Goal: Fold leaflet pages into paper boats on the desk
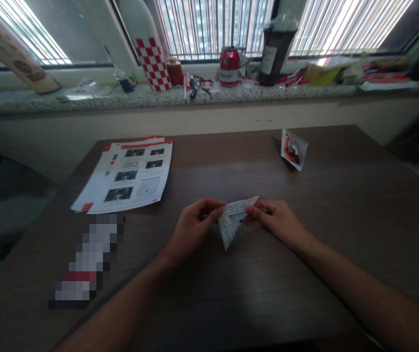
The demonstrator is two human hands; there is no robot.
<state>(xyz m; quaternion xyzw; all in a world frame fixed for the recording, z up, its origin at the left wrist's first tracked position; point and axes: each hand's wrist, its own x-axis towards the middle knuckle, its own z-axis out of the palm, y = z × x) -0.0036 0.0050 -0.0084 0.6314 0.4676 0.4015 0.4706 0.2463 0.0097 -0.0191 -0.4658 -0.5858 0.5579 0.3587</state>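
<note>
Between my two hands is a small folded sheet of printed paper [230,226], bent into a triangular shape with one point hanging downward. My left hand [198,220] pinches its upper left corner between thumb and fingers. On the other side my right hand [273,217] grips the right corner the same way. The paper is held over the dark wooden table [209,303]. Some of my fingertips are hidden behind the folds.
Printed sheets [136,181] lie stacked at the table's back left, with a pixelated object [86,264] nearer me. A folded printed card [293,149] stands at the back right. The granite sill [110,100] holds a red can [229,66], a checkered bottle [152,61] and a dark cup [275,54].
</note>
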